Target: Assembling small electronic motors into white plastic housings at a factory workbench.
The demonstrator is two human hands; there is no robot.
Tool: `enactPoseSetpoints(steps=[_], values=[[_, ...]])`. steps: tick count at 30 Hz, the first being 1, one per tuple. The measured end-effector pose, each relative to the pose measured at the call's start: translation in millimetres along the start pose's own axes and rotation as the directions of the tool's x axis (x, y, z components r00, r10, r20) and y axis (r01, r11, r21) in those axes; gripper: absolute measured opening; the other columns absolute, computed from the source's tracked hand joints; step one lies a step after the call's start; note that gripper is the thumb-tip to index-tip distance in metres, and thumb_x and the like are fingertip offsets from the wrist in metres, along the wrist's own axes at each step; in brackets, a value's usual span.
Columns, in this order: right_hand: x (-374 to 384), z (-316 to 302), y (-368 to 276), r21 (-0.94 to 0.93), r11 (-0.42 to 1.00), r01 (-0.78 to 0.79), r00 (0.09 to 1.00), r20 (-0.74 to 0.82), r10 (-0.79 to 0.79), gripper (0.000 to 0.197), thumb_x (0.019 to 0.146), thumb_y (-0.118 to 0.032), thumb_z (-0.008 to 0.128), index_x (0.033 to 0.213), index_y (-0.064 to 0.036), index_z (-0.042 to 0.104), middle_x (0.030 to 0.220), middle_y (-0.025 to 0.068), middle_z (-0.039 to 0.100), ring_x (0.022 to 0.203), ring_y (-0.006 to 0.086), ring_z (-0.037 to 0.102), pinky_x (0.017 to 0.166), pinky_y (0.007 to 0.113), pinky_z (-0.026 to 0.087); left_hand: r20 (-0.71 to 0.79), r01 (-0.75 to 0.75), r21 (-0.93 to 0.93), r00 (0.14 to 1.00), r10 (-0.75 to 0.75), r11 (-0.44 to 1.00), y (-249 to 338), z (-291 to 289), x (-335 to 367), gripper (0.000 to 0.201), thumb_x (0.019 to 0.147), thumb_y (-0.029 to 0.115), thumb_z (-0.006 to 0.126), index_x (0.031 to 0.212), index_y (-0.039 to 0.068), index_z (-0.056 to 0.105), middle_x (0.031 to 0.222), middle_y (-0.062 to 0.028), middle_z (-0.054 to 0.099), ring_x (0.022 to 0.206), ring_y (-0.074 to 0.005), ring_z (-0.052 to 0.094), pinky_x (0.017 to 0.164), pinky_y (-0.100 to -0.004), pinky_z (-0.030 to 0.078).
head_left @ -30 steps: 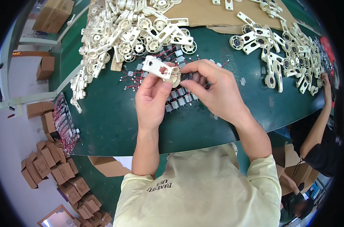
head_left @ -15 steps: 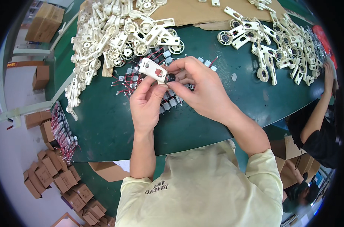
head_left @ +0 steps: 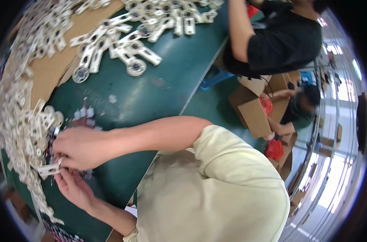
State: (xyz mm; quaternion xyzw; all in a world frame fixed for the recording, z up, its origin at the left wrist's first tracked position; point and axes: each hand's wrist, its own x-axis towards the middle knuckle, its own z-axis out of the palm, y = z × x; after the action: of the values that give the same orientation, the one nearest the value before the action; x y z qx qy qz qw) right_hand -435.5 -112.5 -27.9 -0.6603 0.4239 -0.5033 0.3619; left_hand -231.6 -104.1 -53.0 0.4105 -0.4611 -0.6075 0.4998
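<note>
A white plastic housing, long with a slot through it, is held between my two hands at the lower left of the view. My left hand grips its end from below with thumb and fingertips. My right hand closes over that same end from above, its fingers bent and slightly blurred. What lies inside the pinch of the right hand is hidden. Small grey motors with red wires peek out beyond the right hand on the green table.
White housings pile up along the left, and more with round ends lie farther off, beside a cardboard sheet. A person in a black top works at the right. Another crouches by open cartons with red bags.
The view has swung to the right, so the hands and table now appear farther left and the neighbouring people show more fully. Both hands still hold the white housing.
</note>
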Motion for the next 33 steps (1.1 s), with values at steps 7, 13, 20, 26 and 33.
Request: enactPoseSetpoints(steps=[7,13,20,26,33], values=[[2,5,7,-0.032,0.999,0.009,1.000,-0.018,-0.009,0.019,0.083,-0.019,0.063,0.089,-0.0013,0.063,0.087,0.0145,0.065,0.084,0.0339,0.064,0.072,0.044,0.052,0.056,0.008,0.081,0.998,-0.012,0.997,4,11,7,0.037,0.103,0.015,0.050,0.134,-0.006,0.046,0.127,-0.0142,0.058,0.108,-0.0171,0.059,0.093,-0.0296,0.048],[6,6,7,-0.012,1.000,-0.019,1.000,-0.004,0.019,0.016,0.083,-0.017,0.061,0.091,-0.0027,0.063,0.089,0.0146,0.064,0.087,0.0347,0.064,0.074,0.045,0.052,0.029,0.033,0.036,0.999,-0.034,0.999,3,4,17,0.037,0.103,0.014,0.051,0.134,-0.005,0.046,0.129,-0.0136,0.056,0.110,-0.0172,0.058,0.095,-0.0298,0.048],[3,5,-6,0.086,0.994,-0.064,0.998,0.004,0.064,0.019,0.084,-0.015,0.060,0.100,-0.0042,0.065,0.093,0.0166,0.065,0.094,0.0374,0.063,0.080,0.045,0.051,0.009,0.036,0.039,0.999,-0.036,0.999,6,7,3,0.045,0.097,0.010,0.059,0.138,-0.001,0.045,0.138,-0.0121,0.051,0.125,-0.0223,0.052,0.107,-0.0362,0.042],[-6,-7,-21,0.042,0.993,-0.111,0.994,0.003,0.111,0.016,0.086,-0.009,0.065,0.100,-0.0010,0.063,0.091,0.0167,0.064,0.085,0.0353,0.065,0.073,0.041,0.052,0.047,0.044,-0.152,0.998,-0.037,0.987,4,36,-1,0.028,0.100,0.009,0.054,0.126,-0.001,0.052,0.119,-0.0131,0.062,0.106,-0.0207,0.063,0.094,-0.0350,0.052],[0,-6,-9,0.367,0.872,-0.325,0.939,0.020,0.342,0.018,0.092,-0.007,0.064,0.109,0.0000,0.060,0.090,0.0036,0.066,0.069,0.0054,0.060,0.060,0.024,0.050,0.032,0.087,-0.190,0.996,-0.083,0.978,23,56,-1,0.033,0.100,0.009,0.053,0.131,0.000,0.048,0.130,-0.0133,0.055,0.112,-0.0201,0.060,0.097,-0.0384,0.053]])
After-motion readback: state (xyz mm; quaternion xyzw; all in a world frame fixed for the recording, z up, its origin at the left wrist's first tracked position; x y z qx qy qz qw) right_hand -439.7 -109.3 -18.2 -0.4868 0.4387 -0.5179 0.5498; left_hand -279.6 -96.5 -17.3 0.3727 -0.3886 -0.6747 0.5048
